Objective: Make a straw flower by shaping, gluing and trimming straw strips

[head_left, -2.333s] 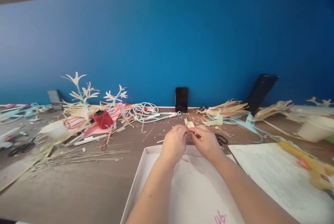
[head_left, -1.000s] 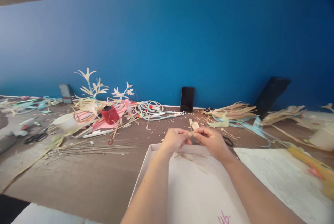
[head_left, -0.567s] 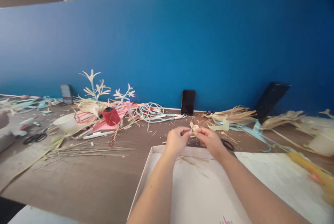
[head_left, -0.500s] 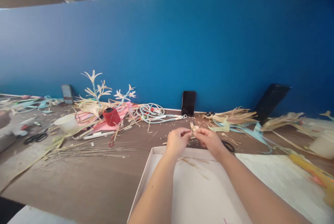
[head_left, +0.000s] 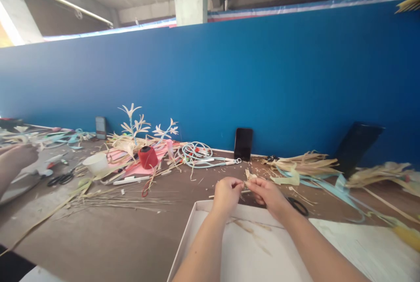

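Observation:
My left hand (head_left: 228, 194) and my right hand (head_left: 266, 191) meet fingertip to fingertip above the far edge of a white box lid (head_left: 203, 206). Both are closed in a pinch on a small pale piece of dried husk (head_left: 250, 174), its tip sticking up beyond the fingers. The rest of it is covered by my fingers. Thin dry stalks (head_left: 249, 227) lie inside the lid, under my wrists. Beside my right wrist are the black handles of scissors (head_left: 298, 206).
A phone (head_left: 243, 143) leans on the blue partition (head_left: 262, 76). Left stand husk flowers (head_left: 131, 120), red thread (head_left: 148, 157) and a white cup (head_left: 95, 163). Dried husks (head_left: 305, 163) and paper (head_left: 361, 247) lie right. Another person's hand (head_left: 19, 159) is at far left.
The head view has tilted up, so the scene sits lower and further right. Another person's hand and forearm show more at the left. My hands keep pinching the husk piece.

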Tool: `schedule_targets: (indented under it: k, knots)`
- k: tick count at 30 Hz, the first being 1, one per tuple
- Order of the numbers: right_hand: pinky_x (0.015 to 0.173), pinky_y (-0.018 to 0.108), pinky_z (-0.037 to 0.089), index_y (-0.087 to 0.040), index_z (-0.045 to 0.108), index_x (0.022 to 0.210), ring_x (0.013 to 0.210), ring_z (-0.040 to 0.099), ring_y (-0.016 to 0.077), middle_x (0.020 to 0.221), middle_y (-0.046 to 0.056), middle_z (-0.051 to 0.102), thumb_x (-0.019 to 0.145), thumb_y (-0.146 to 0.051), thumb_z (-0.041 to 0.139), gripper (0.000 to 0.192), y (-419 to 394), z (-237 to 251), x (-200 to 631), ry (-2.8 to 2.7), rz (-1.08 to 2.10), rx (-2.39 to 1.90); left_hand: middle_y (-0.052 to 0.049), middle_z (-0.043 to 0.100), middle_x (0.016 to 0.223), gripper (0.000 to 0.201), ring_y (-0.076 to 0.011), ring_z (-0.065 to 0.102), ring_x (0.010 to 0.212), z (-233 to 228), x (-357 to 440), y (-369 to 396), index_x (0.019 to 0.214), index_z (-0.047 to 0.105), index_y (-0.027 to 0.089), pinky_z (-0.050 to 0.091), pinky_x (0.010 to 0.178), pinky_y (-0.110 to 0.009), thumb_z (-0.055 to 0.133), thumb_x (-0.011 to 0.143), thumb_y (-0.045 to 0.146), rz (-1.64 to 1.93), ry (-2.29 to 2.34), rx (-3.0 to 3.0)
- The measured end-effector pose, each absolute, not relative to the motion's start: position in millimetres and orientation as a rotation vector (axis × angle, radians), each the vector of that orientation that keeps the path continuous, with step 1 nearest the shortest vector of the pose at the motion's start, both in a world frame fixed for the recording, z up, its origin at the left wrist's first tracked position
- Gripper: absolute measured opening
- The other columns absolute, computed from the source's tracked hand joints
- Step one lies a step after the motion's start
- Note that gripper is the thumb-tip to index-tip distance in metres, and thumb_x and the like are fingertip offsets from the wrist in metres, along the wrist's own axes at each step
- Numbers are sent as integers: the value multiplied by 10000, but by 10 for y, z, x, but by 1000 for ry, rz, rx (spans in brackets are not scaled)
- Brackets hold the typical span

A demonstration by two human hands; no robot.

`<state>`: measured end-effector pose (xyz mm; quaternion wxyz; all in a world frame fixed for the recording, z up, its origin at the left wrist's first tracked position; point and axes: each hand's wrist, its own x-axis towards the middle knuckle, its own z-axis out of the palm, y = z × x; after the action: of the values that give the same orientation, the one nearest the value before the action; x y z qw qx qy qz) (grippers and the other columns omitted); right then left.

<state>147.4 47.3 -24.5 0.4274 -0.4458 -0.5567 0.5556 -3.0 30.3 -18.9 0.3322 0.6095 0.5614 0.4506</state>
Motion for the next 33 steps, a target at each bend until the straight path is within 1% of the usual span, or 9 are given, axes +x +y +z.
schedule_targets:
  k: [3, 6, 8, 11, 14, 16, 18, 27, 33]
  knots:
    - [417, 212, 173, -166, 582, 745, 435, 260, 59, 529, -76, 349, 693, -509, 641, 352, 497, -303, 1502, -1371, 1408, -1087, -27, 645, 687, 182, -138, 542, 643, -181, -13, 283, 718, 684, 173, 377, 580, -228, 541, 745, 283, 1197, 1483, 1624]
    - [423, 211, 193, -176, 573, 756, 428, 269, 65, 487, -83, 337, 722, -515, 613, 344, 498, -318, 1513, -1375, 1395, -1088, -13, 604, 633, 169, -122, 512, 588, -192, 9, 287, 709, 650, 163, 365, 544, -219, 537, 746, 283, 1190, 1449, 1562]
    - [418, 215, 221, -189, 593, 876, 430, 299, 72, 535, -65, 422, 721, -503, 617, 351, 476, -307, 1515, -1366, 1328, -1094, 7, 552, 567, 174, -106, 475, 514, -212, 22, 308, 724, 628, 156, 348, 494, -212, 535, 749, 300, 1172, 1380, 1466]
    - [419, 238, 292, -219, 595, 1004, 449, 374, 86, 750, -6, 576, 719, -496, 616, 398, 413, -283, 1515, -1372, 1100, -1125, 31, 502, 525, 185, -86, 433, 447, -237, 29, 350, 747, 609, 148, 323, 444, -203, 544, 745, 321, 1183, 1329, 1321]
    - [532, 278, 403, -209, 637, 880, 583, 500, 145, 840, 40, 613, 747, -464, 603, 290, 339, -266, 1504, -1513, 765, -1119, 37, 488, 512, 194, -83, 438, 446, -242, 20, 368, 739, 606, 146, 323, 441, -197, 557, 738, 334, 1215, 1344, 1284]
    - [604, 297, 429, -207, 647, 813, 661, 531, 177, 828, 54, 611, 776, -433, 583, 238, 300, -258, 1487, -1611, 613, -1083, 34, 497, 519, 202, -85, 450, 457, -233, 12, 361, 732, 609, 148, 334, 450, -198, 560, 736, 344, 1229, 1351, 1303]
    - [613, 302, 433, -209, 650, 800, 663, 535, 183, 801, 52, 606, 799, -413, 561, 222, 279, -253, 1467, -1647, 552, -1083, 31, 507, 525, 204, -88, 453, 463, -219, 10, 341, 731, 615, 150, 342, 460, -203, 555, 740, 345, 1230, 1367, 1328]
    - [633, 310, 449, -214, 673, 801, 672, 565, 193, 788, 44, 631, 785, -398, 576, 209, 346, -311, 1467, -1650, 543, -1174, -8, 595, 634, 171, -126, 529, 605, -176, 39, 274, 748, 643, 157, 394, 582, -233, 531, 759, 285, 1228, 1450, 1538]
    - [660, 317, 462, -196, 661, 795, 698, 590, 202, 754, 39, 653, 755, -369, 591, 191, 411, -384, 1487, -1593, 719, -1217, -28, 630, 771, 156, -142, 558, 732, -174, 56, 237, 738, 666, 174, 398, 682, -253, 523, 769, 229, 1252, 1484, 1724]
